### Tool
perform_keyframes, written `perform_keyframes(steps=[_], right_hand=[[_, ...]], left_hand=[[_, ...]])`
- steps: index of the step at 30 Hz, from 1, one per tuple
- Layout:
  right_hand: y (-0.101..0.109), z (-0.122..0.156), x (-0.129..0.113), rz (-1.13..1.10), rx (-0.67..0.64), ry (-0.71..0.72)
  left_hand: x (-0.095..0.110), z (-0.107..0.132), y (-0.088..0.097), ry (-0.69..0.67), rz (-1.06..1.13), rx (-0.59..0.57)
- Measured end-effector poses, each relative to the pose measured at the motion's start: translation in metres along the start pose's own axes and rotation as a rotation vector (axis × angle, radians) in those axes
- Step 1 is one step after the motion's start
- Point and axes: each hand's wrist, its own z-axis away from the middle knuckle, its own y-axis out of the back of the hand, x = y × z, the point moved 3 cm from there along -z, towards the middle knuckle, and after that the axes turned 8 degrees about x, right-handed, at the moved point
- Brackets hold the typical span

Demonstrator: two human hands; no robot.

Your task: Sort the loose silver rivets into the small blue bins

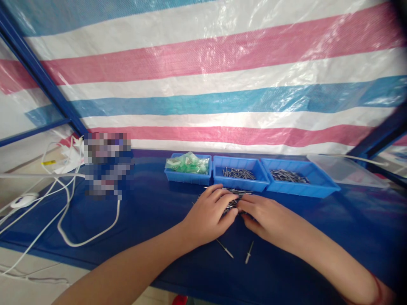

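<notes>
A loose pile of blind rivets (232, 204) lies on the blue tabletop, partly hidden under my hands. My left hand (211, 212) curves over its left side, fingers apart and thumb toward the right. From the other side, my right hand (262, 212) reaches in with its fingers drawn together on rivets at the pile's edge; what lies inside its grasp is mostly hidden. The hands nearly meet at the fingertips. Closer to me, one single rivet (226, 250) lies slantwise, and another rivet (249, 253) lies to its right.
Behind the pile stand three blue bins: the left bin (187, 176) holds green-and-clear plastic packets, the middle bin (241, 183) and right bin (302, 189) hold rivets. A clear plastic lid (348, 171) lies far right. White cables (68, 203) and a blurred-out object (106, 165) occupy the left.
</notes>
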Motion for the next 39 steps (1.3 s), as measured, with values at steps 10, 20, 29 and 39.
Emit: perform_keyframes(steps=[10,20,29,39], right_hand=[[0.020,0.007,-0.002,-0.122,-0.079,0.044],[0.018,0.026,-0.016,-0.156,-0.248,0.074],[0.003,0.023,-0.022,-0.062,-0.194,0.087],[0.017,0.009,-0.017,-0.086,0.007,0.080]], left_hand=[[-0.002,-0.003,0.000,0.023,-0.003,-0.007],[-0.002,-0.008,0.016,-0.113,0.016,-0.102],[0.008,-0.003,0.012,-0.344,0.041,-0.233],[0.001,-0.002,0.007,-0.324,-0.120,-0.191]])
